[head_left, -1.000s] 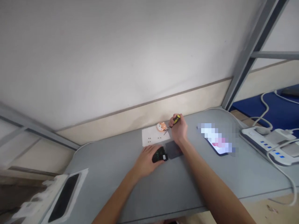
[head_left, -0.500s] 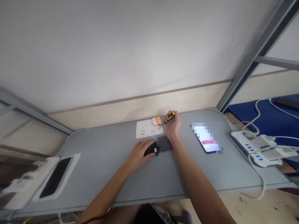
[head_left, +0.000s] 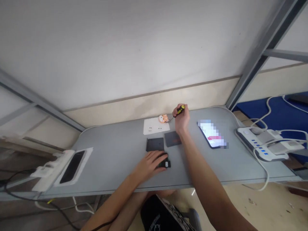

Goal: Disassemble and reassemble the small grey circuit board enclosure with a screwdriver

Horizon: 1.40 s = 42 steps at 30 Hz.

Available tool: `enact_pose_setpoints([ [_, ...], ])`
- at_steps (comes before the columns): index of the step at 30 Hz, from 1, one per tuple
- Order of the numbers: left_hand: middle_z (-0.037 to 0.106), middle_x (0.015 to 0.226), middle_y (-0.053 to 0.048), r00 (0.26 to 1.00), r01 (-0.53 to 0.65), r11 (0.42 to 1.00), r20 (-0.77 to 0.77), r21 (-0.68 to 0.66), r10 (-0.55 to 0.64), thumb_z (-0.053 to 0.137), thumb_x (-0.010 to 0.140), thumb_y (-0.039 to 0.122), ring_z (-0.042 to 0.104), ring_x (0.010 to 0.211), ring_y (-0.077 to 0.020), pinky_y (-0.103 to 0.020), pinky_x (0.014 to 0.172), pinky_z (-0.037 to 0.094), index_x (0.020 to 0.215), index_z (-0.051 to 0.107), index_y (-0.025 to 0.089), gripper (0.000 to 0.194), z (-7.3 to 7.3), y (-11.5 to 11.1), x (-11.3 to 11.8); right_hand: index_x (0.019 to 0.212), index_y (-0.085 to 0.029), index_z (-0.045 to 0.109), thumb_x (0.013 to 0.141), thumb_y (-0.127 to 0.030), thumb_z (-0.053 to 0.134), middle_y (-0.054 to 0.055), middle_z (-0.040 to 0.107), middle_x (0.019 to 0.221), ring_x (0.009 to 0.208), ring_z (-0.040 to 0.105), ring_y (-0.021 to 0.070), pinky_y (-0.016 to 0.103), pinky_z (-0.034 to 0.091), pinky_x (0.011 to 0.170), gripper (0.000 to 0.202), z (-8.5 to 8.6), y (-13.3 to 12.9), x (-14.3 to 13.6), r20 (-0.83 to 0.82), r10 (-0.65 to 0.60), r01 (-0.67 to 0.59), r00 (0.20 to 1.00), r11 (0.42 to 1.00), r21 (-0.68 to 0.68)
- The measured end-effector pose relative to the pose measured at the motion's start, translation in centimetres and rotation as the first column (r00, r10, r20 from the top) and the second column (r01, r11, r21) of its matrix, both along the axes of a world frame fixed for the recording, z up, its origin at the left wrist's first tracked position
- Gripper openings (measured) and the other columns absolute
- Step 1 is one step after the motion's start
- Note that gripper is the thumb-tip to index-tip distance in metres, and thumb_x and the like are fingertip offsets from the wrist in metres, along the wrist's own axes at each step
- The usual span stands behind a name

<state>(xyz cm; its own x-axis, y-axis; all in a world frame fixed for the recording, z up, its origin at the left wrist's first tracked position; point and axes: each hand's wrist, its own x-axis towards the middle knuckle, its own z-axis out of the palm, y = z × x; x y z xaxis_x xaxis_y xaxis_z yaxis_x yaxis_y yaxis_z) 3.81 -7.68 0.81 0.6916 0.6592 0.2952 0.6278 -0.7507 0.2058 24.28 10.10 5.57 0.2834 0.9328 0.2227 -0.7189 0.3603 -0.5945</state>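
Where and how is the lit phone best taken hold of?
Probably by both long edges, near mid-length, coming from above: the phone lies flat, screen up, on the table, and its width looks the easier span. The right hand is closest but already holds the screwdriver.

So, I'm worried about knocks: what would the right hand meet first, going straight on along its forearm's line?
The right hand would probably meet the wall behind the desk first; the gap's depth is unclear.
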Motion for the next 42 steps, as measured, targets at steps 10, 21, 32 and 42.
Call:
enact_pose_setpoints([
  [10, 0.066, 0.142, -0.011, 0.988, -0.059, 0.998, 0.141, -0.028, 0.063, 0.068, 0.096, 0.050, 0.066, 0.129, -0.0260, -0.046, 0.108, 0.057, 0.155, 0.041, 0.030, 0.068, -1.1, -0.4, -0.5, 0.075, -0.024, 0.050, 0.097, -0.073, 0.042, -0.004, 0.035, 0.061, 0.052, 0.038, 0.0118, 0.027, 0.035, 0.050, 0.055, -0.4, 0.4, 0.3, -0.012, -0.005, 0.005, 1.000, 1.000, -0.017],
  [21, 0.067, 0.135, -0.011, 0.944, -0.241, 0.971, 0.233, 0.004, 0.233, 0.052, 0.101, 0.024, 0.062, 0.128, -0.0259, -0.049, 0.111, 0.050, 0.132, 0.060, 0.024, 0.032, -0.8, -0.7, -0.3, 0.076, -0.025, 0.048, 0.101, -0.066, 0.038, -0.004, 0.033, 0.062, 0.052, 0.041, 0.0125, 0.027, 0.040, 0.050, 0.049, -0.1, 0.5, 1.5, 0.055, -0.082, 0.083, 0.995, 0.996, -0.015],
  [32, 0.065, 0.135, -0.009, 0.790, -0.547, 0.833, 0.278, -0.082, 0.546, 0.045, 0.104, 0.023, 0.059, 0.128, -0.0267, -0.053, 0.112, 0.044, 0.116, 0.062, 0.022, 0.021, -1.2, 0.3, -0.4, 0.077, -0.025, 0.048, 0.103, -0.061, 0.039, -0.003, 0.034, 0.064, 0.052, 0.042, 0.0125, 0.027, 0.041, 0.051, 0.046, -0.3, 0.3, 1.7, 0.040, -0.069, 0.069, 0.997, 0.998, 0.006],
  [42, 0.062, 0.138, -0.009, 0.756, -0.450, 0.856, 0.400, -0.256, 0.518, 0.046, 0.100, 0.019, 0.059, 0.130, -0.0239, -0.050, 0.116, 0.047, 0.103, 0.065, 0.022, 0.020, -2.1, 0.9, -1.0, 0.075, -0.025, 0.050, 0.102, -0.064, 0.041, -0.004, 0.034, 0.062, 0.052, 0.039, 0.0128, 0.027, 0.037, 0.051, 0.048, -1.1, -0.6, 0.7, 0.158, -0.044, 0.042, 0.986, 0.999, 0.018],
])
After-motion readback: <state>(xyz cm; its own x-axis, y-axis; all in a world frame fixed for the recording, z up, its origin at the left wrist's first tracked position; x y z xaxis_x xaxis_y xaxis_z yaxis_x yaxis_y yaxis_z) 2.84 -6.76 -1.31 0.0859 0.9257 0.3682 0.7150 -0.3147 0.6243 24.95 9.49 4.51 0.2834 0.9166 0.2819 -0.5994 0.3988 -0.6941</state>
